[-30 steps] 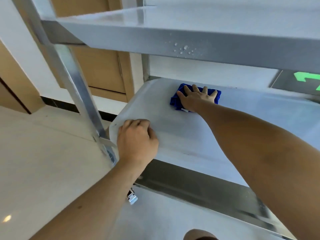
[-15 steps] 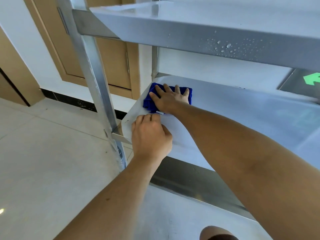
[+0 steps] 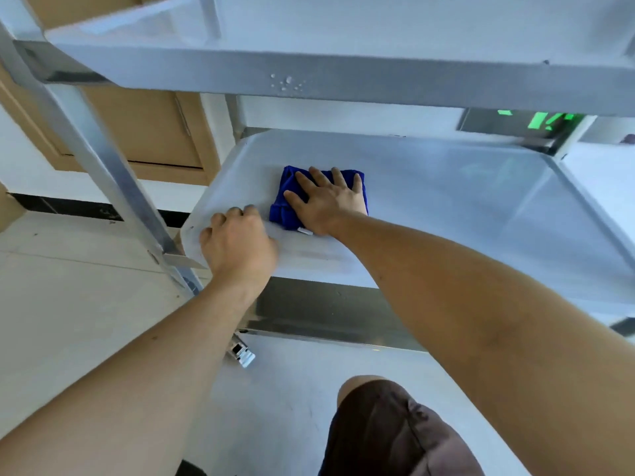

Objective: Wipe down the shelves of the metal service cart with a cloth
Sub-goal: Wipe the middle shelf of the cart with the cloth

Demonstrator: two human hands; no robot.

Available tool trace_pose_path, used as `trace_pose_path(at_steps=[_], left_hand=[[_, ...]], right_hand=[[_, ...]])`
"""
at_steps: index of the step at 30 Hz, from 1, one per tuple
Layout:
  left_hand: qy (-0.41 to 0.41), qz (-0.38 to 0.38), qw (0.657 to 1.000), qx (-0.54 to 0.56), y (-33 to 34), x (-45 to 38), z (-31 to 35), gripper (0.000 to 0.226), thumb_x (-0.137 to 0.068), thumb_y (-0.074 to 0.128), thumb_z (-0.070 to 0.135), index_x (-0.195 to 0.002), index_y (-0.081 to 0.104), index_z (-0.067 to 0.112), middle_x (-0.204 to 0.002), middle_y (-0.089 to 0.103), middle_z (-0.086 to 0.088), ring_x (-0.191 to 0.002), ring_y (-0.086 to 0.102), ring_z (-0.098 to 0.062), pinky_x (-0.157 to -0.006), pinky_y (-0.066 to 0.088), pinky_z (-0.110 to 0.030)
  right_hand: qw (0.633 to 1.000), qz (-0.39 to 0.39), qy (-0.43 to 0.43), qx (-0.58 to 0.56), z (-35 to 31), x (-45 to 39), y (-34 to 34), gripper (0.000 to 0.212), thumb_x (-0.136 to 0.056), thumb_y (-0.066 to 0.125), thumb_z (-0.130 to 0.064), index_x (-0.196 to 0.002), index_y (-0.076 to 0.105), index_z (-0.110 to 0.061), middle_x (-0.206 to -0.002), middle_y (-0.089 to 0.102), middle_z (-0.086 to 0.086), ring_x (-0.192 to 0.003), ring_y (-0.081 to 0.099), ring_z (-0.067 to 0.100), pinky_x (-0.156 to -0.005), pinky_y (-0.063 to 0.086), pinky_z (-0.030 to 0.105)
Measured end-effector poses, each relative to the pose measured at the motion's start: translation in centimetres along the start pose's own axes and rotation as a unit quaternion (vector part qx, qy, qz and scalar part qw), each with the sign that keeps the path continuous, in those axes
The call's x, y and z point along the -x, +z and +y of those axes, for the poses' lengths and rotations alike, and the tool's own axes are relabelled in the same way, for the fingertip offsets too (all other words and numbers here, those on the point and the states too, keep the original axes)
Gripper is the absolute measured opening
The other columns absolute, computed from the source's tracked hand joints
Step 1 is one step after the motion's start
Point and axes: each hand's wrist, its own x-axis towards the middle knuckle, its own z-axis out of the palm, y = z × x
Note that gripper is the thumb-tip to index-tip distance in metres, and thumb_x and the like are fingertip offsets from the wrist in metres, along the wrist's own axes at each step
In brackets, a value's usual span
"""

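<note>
On the middle shelf [image 3: 446,207] of the metal service cart lies a folded blue cloth [image 3: 280,206], left of the shelf's centre. My right hand [image 3: 326,201] presses flat on the cloth with fingers spread, covering most of it. Just left of the cloth, my left hand [image 3: 237,242] rests as a loose fist on the shelf near its front left corner, holding nothing. The top shelf [image 3: 343,73] hangs over both hands and has water drops on its front edge.
The cart's front left post [image 3: 103,159] slants down beside my left hand. A caster brake [image 3: 242,352] shows below the shelf, above the bottom shelf [image 3: 292,389]. My knee [image 3: 388,424] is at the bottom. A wooden door [image 3: 147,125] stands behind the cart.
My right hand slid the cloth from the shelf's back into its far left corner, then nearer and rightwards. My left hand stayed near the front left corner.
</note>
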Motion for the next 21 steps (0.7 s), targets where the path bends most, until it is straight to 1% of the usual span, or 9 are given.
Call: trace_pose_path(at_steps=[2,6,9,12,14,16,18,21], left_hand=[[0.034,-0.006,0.999,0.004,-0.2,0.2,1.8,0.021,-0.087,0.056,0.019,-0.105,0.065,0.012,-0.098,0.066,-0.011,-0.098,0.056,-0.033,-0.078,0.045,-0.042],[0.169,-0.015,0.984,0.052,-0.4,1.9,8.9,0.023,-0.093,0.05,0.03,-0.1,0.065,0.014,-0.097,0.069,-0.007,-0.094,0.057,-0.03,-0.076,0.045,-0.039],[0.218,-0.013,0.973,0.076,-0.3,3.8,14.1,0.024,-0.092,0.048,0.033,-0.099,0.063,0.015,-0.097,0.067,-0.006,-0.093,0.058,-0.029,-0.075,0.045,-0.039],[0.285,-0.028,0.95,0.122,0.1,6.0,18.1,0.019,-0.091,0.046,0.033,-0.093,0.057,0.018,-0.095,0.065,-0.003,-0.092,0.056,-0.028,-0.075,0.046,-0.038],[0.337,-0.054,0.93,0.138,0.3,7.6,20.5,0.023,-0.091,0.043,0.034,-0.092,0.059,0.019,-0.094,0.064,-0.002,-0.093,0.056,-0.028,-0.077,0.046,-0.039],[0.345,-0.059,0.927,0.138,0.8,8.7,22.0,0.031,-0.092,0.041,0.04,-0.093,0.062,0.019,-0.096,0.064,-0.002,-0.097,0.056,-0.028,-0.081,0.044,-0.039],[0.331,-0.038,0.934,0.133,1.5,9.0,22.5,0.039,-0.092,0.038,0.048,-0.098,0.064,0.019,-0.103,0.064,-0.002,-0.1,0.055,-0.028,-0.085,0.042,-0.041],[0.337,0.007,0.933,0.125,2.3,9.2,22.4,0.041,-0.092,0.036,0.047,-0.099,0.064,0.017,-0.105,0.064,-0.007,-0.098,0.055,-0.032,-0.082,0.041,-0.042]], right_hand=[[1.0,0.0,0.024,0.002,2.6,1.1,-0.5,0.071,-0.091,0.01,-0.07,-0.156,0.013,-0.041,-0.166,0.013,-0.009,-0.151,0.006,0.032,-0.116,0.003,0.064],[0.997,0.001,0.073,0.009,8.2,4.0,-1.5,0.071,-0.09,0.011,-0.07,-0.156,0.012,-0.042,-0.166,0.012,-0.011,-0.151,0.007,0.031,-0.116,0.005,0.063],[0.992,0.003,0.123,0.012,13.3,6.6,-2.4,0.07,-0.091,0.009,-0.071,-0.156,0.01,-0.043,-0.166,0.011,-0.012,-0.152,0.005,0.029,-0.117,0.004,0.062],[0.983,0.006,0.182,0.016,19.0,9.5,-3.6,0.07,-0.091,0.009,-0.071,-0.155,0.012,-0.044,-0.166,0.011,-0.013,-0.151,0.006,0.028,-0.116,0.005,0.06],[0.975,0.005,0.221,0.018,22.4,11.6,-4.3,0.07,-0.091,0.009,-0.071,-0.155,0.012,-0.044,-0.166,0.011,-0.014,-0.151,0.006,0.028,-0.116,0.005,0.06],[0.968,0.004,0.25,0.029,25.2,13.8,-4.7,0.071,-0.09,0.007,-0.071,-0.155,0.012,-0.043,-0.166,0.011,-0.013,-0.151,0.007,0.028,-0.115,0.006,0.061],[0.961,0.004,0.275,0.037,27.2,15.7,-5.2,0.072,-0.089,0.006,-0.071,-0.155,0.013,-0.043,-0.166,0.012,-0.013,-0.151,0.009,0.028,-0.115,0.005,0.062],[0.952,0.008,0.304,0.03,28.7,18.0,-5.8,0.072,-0.089,0.005,-0.072,-0.155,0.013,-0.044,-0.166,0.012,-0.013,-0.152,0.006,0.028,-0.115,0.003,0.063]])
